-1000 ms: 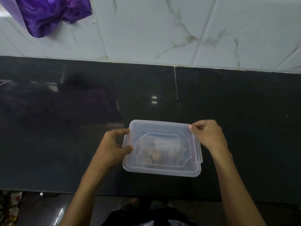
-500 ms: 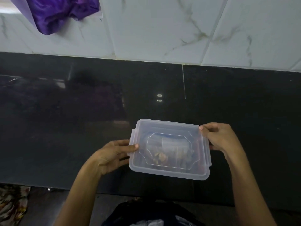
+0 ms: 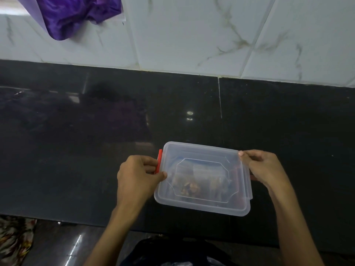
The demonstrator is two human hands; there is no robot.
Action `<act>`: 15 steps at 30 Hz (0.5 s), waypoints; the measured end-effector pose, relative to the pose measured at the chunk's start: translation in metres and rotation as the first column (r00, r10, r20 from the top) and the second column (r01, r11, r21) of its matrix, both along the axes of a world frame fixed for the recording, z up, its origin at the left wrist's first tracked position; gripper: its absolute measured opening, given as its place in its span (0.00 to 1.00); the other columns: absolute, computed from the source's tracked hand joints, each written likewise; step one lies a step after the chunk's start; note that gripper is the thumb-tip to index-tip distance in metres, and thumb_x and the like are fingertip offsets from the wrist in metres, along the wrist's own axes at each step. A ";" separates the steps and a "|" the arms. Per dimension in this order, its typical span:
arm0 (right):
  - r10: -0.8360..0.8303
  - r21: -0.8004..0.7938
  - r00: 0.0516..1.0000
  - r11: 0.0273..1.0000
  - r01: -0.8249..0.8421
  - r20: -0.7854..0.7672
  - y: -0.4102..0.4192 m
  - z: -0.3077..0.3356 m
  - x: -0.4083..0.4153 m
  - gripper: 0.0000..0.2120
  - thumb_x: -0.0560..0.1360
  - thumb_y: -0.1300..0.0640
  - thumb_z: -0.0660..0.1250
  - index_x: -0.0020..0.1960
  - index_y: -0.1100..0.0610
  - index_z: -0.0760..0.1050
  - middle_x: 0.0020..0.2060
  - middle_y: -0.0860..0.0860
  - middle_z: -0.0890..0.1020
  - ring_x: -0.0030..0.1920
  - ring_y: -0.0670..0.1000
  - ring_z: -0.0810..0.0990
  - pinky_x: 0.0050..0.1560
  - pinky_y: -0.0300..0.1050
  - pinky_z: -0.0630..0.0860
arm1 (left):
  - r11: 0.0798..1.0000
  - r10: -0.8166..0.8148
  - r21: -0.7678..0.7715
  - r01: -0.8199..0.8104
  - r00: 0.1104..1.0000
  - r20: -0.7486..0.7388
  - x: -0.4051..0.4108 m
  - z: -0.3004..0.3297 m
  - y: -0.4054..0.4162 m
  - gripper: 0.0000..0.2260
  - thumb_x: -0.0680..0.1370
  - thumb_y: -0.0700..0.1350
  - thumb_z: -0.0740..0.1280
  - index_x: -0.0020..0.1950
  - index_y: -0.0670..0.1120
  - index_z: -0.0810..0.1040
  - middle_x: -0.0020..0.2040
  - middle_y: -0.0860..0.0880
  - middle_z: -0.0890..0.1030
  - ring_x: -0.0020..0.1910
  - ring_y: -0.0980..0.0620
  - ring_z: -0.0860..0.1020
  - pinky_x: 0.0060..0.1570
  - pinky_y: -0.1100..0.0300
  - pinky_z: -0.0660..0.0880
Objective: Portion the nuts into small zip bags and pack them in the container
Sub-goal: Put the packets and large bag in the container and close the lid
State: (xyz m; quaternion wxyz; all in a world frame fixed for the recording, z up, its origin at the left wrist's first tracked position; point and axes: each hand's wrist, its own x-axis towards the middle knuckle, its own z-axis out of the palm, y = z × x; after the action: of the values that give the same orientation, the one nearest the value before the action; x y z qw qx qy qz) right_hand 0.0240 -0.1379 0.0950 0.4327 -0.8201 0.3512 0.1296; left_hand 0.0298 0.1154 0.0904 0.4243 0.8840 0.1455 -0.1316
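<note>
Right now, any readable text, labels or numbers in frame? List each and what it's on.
None readable.
Container lid: plain translucent plastic with a moulded outline, no lettering.
Red clip: no markings.
Bags inside: blurred through the lid, any print can't be told.

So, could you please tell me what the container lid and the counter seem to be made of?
Container lid: apparently translucent, slightly frosted plastic, since the contents show through hazily. Counter: looks like polished dark stone, possibly granite, mirroring lights and the purple cloth.

Lidded container [image 3: 203,177] on counter [image 3: 76,150] near front edge, hands at either end, bags [image 3: 192,186] seemingly inside.
</note>
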 end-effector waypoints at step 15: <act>-0.067 0.259 0.989 0.961 0.099 -0.129 0.014 0.000 -0.038 0.17 0.76 0.41 0.60 0.42 0.54 0.71 0.37 0.50 0.76 0.41 0.50 0.75 0.54 0.51 0.69 | 0.982 -0.187 -0.008 0.189 0.964 -0.189 0.026 0.008 0.007 0.29 0.66 0.42 0.77 0.64 0.50 0.71 0.54 0.51 0.75 0.49 0.51 0.77 0.41 0.55 0.80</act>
State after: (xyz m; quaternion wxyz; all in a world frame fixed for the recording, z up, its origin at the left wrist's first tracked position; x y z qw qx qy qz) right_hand -0.0141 -0.1238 0.0948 0.5215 -0.7305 0.3900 0.2058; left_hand 0.0558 0.1219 0.0985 0.3898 0.8795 0.1013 -0.2536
